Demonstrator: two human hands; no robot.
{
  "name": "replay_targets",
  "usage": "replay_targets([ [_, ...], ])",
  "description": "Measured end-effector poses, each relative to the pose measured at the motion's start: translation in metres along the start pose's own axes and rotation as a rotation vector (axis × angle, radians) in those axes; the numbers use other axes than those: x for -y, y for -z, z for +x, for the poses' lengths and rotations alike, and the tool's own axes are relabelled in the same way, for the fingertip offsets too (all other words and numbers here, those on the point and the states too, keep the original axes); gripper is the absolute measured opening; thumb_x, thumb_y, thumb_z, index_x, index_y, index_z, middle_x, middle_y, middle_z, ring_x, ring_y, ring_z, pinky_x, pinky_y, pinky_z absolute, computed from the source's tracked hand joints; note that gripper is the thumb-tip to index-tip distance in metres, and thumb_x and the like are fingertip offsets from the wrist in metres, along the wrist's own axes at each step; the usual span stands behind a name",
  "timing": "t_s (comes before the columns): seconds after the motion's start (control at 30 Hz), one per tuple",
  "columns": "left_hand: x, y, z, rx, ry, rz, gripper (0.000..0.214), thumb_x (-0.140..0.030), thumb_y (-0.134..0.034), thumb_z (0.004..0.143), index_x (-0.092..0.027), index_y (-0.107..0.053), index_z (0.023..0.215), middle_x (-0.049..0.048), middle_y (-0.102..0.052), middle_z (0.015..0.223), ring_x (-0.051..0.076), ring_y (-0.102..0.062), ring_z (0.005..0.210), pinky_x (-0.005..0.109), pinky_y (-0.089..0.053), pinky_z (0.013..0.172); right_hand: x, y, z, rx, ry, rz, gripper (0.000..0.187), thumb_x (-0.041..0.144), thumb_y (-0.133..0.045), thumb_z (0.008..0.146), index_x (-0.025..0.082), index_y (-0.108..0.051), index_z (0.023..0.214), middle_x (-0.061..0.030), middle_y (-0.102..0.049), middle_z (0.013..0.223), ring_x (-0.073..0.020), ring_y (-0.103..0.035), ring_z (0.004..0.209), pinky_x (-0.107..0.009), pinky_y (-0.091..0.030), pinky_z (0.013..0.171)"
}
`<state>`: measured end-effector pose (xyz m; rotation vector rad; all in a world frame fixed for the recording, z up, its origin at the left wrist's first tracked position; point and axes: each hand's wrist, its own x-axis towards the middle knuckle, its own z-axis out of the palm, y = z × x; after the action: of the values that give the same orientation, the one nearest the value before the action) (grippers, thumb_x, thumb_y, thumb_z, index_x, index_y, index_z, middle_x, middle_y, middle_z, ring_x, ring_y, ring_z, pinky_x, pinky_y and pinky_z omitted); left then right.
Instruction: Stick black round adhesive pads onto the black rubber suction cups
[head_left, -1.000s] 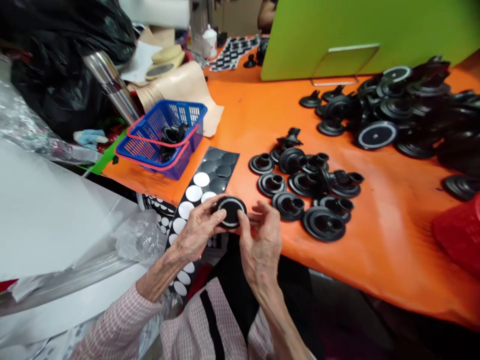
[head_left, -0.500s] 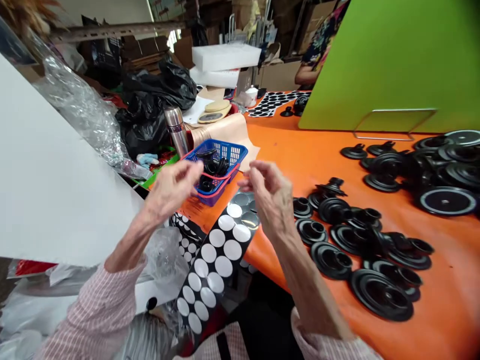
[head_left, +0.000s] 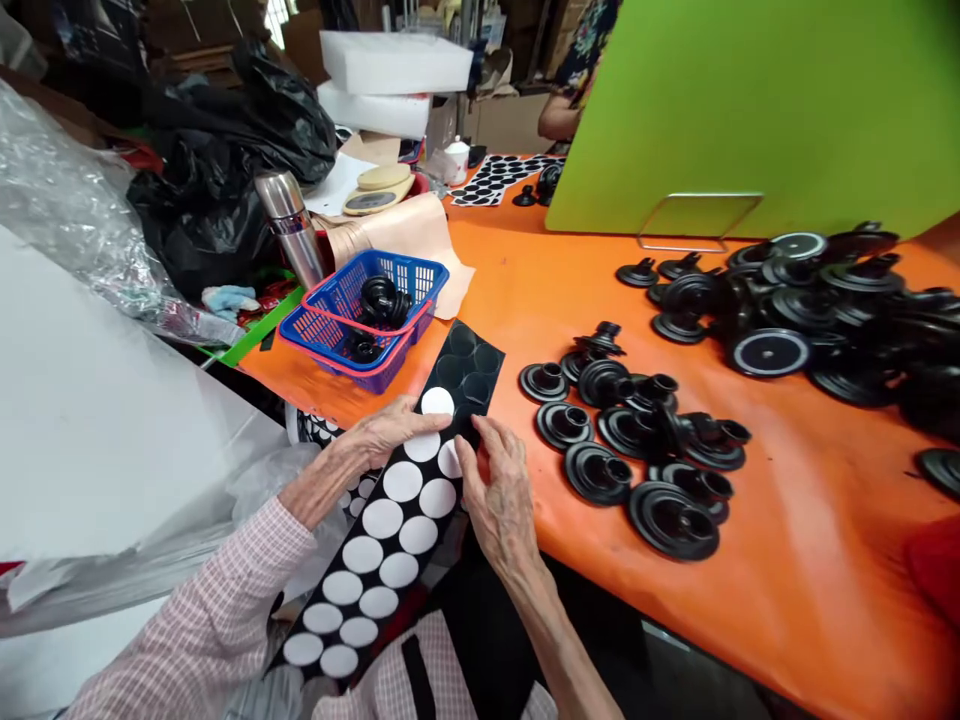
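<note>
A long black sheet of round white stickers [head_left: 403, 482] runs from the orange table down towards my lap. At its far end the circles are bare black. My left hand [head_left: 390, 432] grips the sheet's left edge, its thumb lying on top beside a white sticker. My right hand [head_left: 499, 490] is at the right edge, thumb and forefinger closed on the sheet next to another white sticker; whether a sticker has lifted there, I cannot tell. To the right lie several black suction-cup-like discs with short stems [head_left: 598, 472]. The blue basket [head_left: 431, 275] beyond my hands holds more black parts.
A larger pile of black discs [head_left: 795, 300] sits at the right, before a green board [head_left: 750, 110] with a wire handle. A steel flask [head_left: 289, 225] and brown paper [head_left: 420, 235] are behind the basket. A white panel [head_left: 97, 430] stands left. Another person's arm [head_left: 559, 118] shows at the back.
Both hands have come down from above the table onto the sticker sheet. The view has shifted right and down. The basket's red handle now lies lower over its front.
</note>
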<state>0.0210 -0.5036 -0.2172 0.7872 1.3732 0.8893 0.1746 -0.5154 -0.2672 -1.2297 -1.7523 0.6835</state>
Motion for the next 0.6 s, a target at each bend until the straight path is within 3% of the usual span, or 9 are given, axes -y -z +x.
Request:
replay_targets([
  [0.23,-0.001,-0.004,-0.004,0.034,-0.017,-0.001,0.027,-0.035,-0.082,0.062,-0.013,-0.068,0.07,0.0018,-0.067,0.066,0.013,-0.057,0.062,0.025,-0.044,0.062,-0.005,0.006,0.008,-0.04,0.007,-0.047,0.028,0.038,-0.04,0.096,0.019,-0.061,0.092,-0.008,-0.061,0.086,-0.0221,-0.058,0.083,-0.038,-0.05,0.075],
  [0.43,0.002,-0.005,-0.001,0.064,0.002,-0.056,0.036,-0.043,-0.082,0.063,-0.013,-0.071,0.08,0.004,-0.07,0.074,0.014,-0.061,0.066,0.025,-0.047,0.063,-0.001,0.013,0.009,0.001,0.024,-0.086,0.038,0.051,-0.049,0.092,0.017,-0.058,0.105,-0.0096,-0.06,0.095,-0.0224,-0.06,0.081,-0.035,-0.05,0.066],
  [0.6,0.005,-0.006,0.002,0.051,-0.009,-0.039,0.035,-0.043,-0.082,0.064,-0.013,-0.07,0.077,0.0035,-0.07,0.072,0.014,-0.061,0.066,0.024,-0.047,0.063,-0.003,0.015,0.011,-0.004,0.028,-0.144,0.031,0.037,-0.035,0.098,0.017,-0.059,0.095,-0.0092,-0.06,0.087,-0.0214,-0.06,0.076,-0.035,-0.049,0.066],
])
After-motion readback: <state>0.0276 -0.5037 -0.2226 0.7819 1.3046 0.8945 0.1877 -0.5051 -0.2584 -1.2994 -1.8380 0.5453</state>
